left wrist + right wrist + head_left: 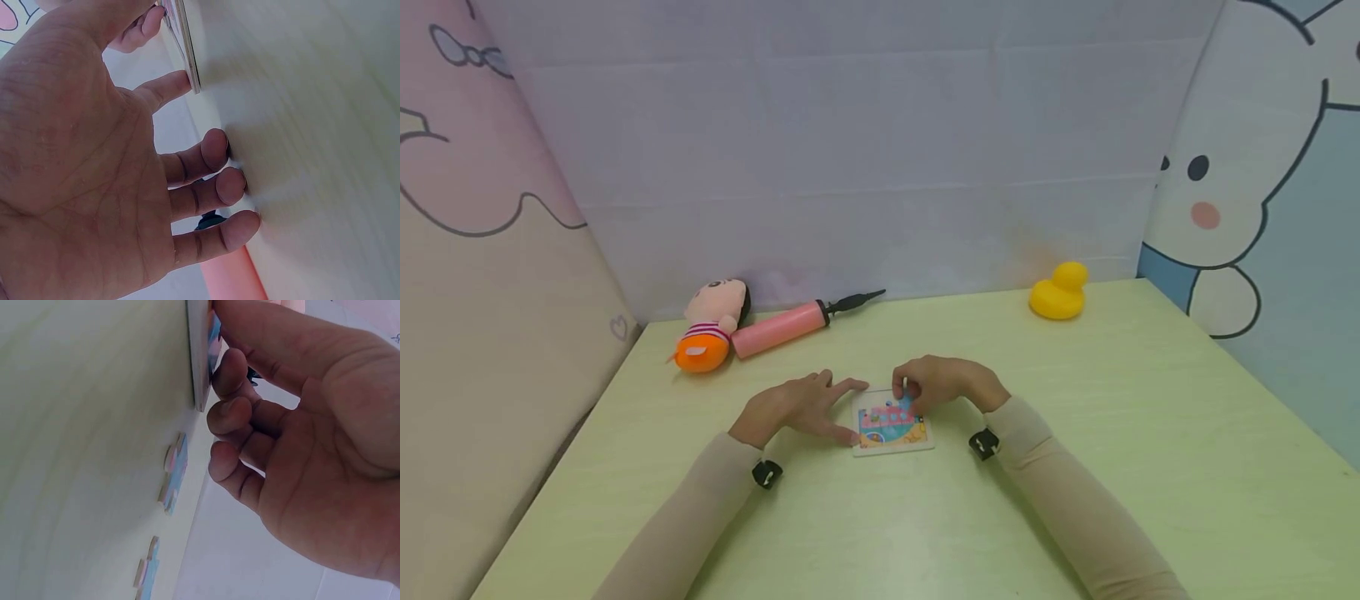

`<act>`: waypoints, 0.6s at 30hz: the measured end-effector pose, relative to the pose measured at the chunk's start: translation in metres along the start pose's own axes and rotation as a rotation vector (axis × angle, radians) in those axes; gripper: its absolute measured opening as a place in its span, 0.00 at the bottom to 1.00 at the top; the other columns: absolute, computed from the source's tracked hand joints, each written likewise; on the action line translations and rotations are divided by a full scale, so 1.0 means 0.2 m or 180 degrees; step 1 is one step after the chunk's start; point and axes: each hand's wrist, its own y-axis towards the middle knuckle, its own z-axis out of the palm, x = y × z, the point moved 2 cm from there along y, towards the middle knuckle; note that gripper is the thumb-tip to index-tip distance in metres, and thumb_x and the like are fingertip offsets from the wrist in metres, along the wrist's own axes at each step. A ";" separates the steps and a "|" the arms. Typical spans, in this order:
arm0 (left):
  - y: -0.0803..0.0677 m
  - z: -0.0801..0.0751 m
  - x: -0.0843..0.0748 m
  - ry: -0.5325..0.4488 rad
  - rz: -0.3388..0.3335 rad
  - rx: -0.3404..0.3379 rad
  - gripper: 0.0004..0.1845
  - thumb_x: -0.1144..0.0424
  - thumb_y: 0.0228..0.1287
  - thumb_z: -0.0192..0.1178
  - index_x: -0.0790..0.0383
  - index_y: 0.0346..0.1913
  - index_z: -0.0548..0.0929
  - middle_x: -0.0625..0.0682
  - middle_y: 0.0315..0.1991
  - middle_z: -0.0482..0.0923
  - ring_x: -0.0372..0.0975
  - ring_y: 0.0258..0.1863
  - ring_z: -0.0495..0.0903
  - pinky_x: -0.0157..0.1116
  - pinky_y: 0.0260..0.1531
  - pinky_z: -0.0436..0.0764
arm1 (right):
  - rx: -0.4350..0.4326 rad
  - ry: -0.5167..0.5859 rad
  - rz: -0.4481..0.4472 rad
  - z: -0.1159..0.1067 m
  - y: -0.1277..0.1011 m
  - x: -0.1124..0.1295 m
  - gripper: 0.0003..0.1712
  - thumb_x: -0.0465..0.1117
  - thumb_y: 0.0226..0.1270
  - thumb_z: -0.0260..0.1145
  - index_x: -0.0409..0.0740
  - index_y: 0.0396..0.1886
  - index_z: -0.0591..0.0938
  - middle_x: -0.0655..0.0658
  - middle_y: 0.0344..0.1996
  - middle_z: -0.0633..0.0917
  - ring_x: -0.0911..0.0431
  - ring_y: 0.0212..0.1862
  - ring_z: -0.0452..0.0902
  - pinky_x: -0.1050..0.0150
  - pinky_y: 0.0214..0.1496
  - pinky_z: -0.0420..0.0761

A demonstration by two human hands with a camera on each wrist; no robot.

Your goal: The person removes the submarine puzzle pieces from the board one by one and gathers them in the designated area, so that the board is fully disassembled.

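A small jigsaw puzzle board (891,433) with a pale frame and a colourful sea-like picture lies flat on the table. My left hand (808,408) is spread at its left side, index fingertip by the upper corner and thumb on the lower corner. In the left wrist view the other fingers (231,187) touch the tabletop. My right hand (940,383) bends over the board's upper right part, thumb and index pinching a blue puzzle piece (906,404), mostly covered by the fingers. Beyond the board, the right wrist view shows two loose puzzle pieces (175,475) on the table.
A soft doll (707,329) in orange lies at the back left, against a pink hand pump (782,328) with a black nozzle. At the back right sits a yellow rubber duck (1060,292). A pale cloth wall (880,167) rises behind the table.
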 end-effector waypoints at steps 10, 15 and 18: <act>0.00 0.00 0.00 0.0023 0.0005 -0.0028 0.47 0.30 0.57 0.62 0.40 0.77 0.58 0.63 0.61 0.67 0.52 0.54 0.72 0.56 0.51 0.77 | -0.0130 -0.0256 -0.0145 0.00 0.00 0.03 0.13 0.35 0.60 0.74 0.48 0.39 0.79 0.44 0.44 0.73 0.52 0.49 0.69 0.63 0.45 0.72; -0.01 0.00 0.00 0.0012 -0.0011 -0.0019 0.47 0.30 0.58 0.62 0.41 0.77 0.58 0.63 0.62 0.67 0.53 0.55 0.72 0.57 0.51 0.77 | -0.0102 -0.0216 -0.0192 0.01 0.01 0.04 0.12 0.34 0.60 0.74 0.48 0.39 0.79 0.44 0.44 0.76 0.52 0.50 0.71 0.62 0.46 0.73; -0.01 -0.01 -0.01 0.0028 -0.0002 -0.0027 0.47 0.31 0.58 0.63 0.41 0.77 0.59 0.63 0.60 0.68 0.52 0.54 0.72 0.56 0.51 0.77 | -0.0095 -0.0206 -0.0205 0.01 0.01 0.04 0.14 0.33 0.61 0.73 0.49 0.41 0.79 0.45 0.44 0.77 0.53 0.46 0.72 0.62 0.46 0.73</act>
